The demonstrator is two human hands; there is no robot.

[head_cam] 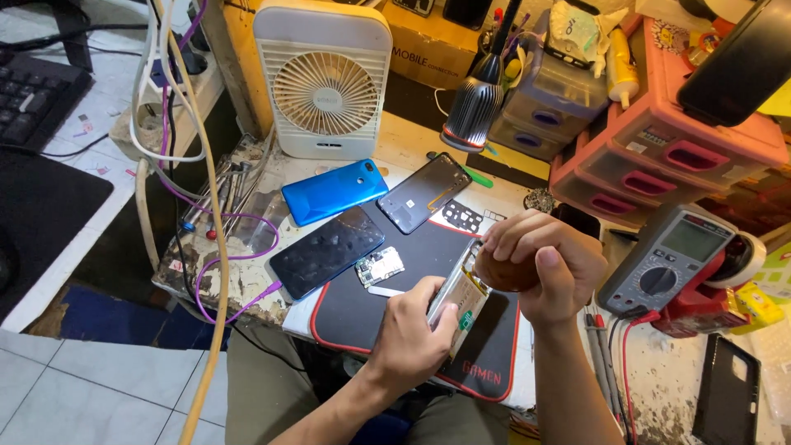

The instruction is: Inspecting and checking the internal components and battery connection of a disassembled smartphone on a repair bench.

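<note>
My left hand (pixel 412 334) grips the lower end of a silvery phone frame with its battery (pixel 460 295), held tilted above a black work mat (pixel 375 313). My right hand (pixel 540 262) is closed around the frame's upper end, fingers curled over it. On the mat lie a small circuit board (pixel 379 266), a dark phone back (pixel 423 193) and a black plastic cover piece (pixel 461 217). A dark phone (pixel 328 251) rests face up at the mat's left edge, and a blue phone back cover (pixel 334 191) lies behind it.
A white desk fan (pixel 324 78) stands at the back, a lamp head (pixel 471 107) beside it. Pink drawer units (pixel 659 156) and a multimeter (pixel 667 257) with leads sit on the right. Cables (pixel 210 214) hang at the left; a black phone case (pixel 727 400) lies at the lower right.
</note>
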